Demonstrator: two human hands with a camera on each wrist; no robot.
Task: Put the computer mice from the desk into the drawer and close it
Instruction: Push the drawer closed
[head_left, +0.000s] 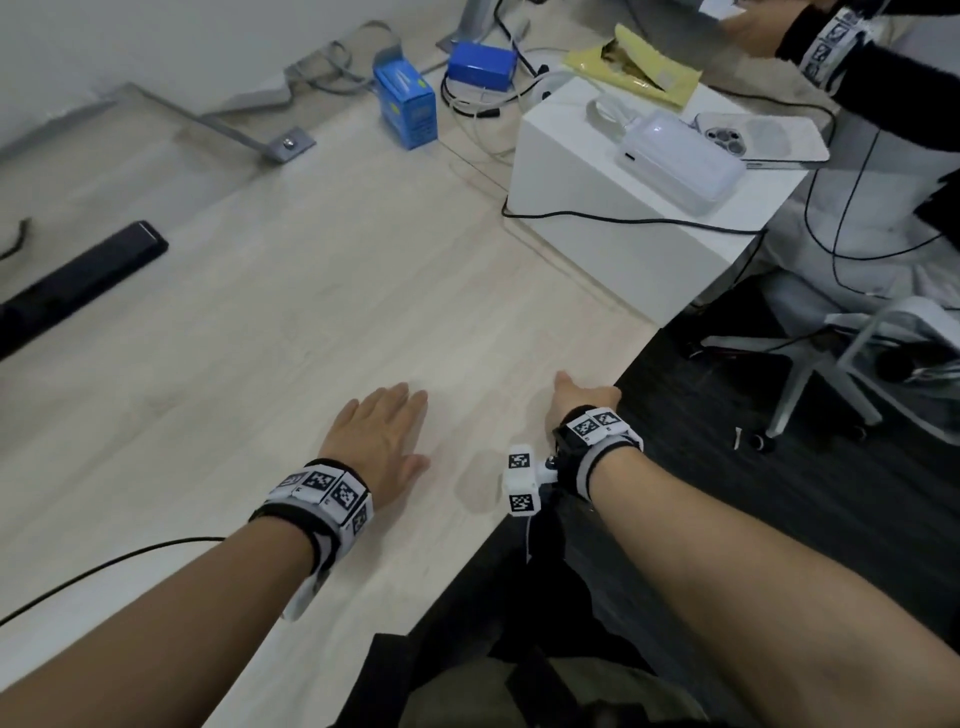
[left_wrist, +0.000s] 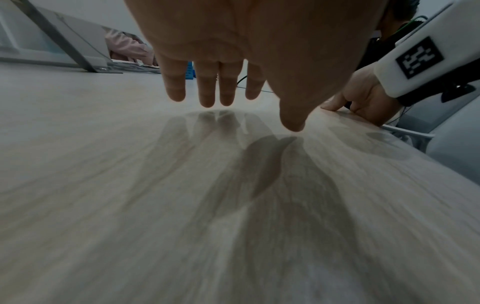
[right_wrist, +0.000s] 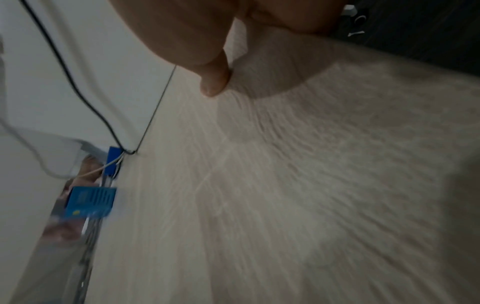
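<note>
No computer mouse and no drawer shows in any view. My left hand (head_left: 395, 426) hovers flat, palm down, just over the light wood desk (head_left: 311, 312) near its front. The left wrist view shows that left hand (left_wrist: 255, 90) with straight fingers, empty, its shadow on the wood below. My right hand (head_left: 587, 395) is at the desk's right edge. Its thumb (right_wrist: 215, 82) lies on the top, and the left wrist view shows the right hand (left_wrist: 363, 100) with fingers curled down over the edge.
A white box (head_left: 623, 218) with a charger and a phone on top stands at the back right, cables around it. Two blue boxes (head_left: 408, 106) sit behind. A black bar (head_left: 78, 286) lies at the left. Another person's arm (head_left: 831, 47) reaches in top right. A chair base (head_left: 857, 353) stands on the dark floor.
</note>
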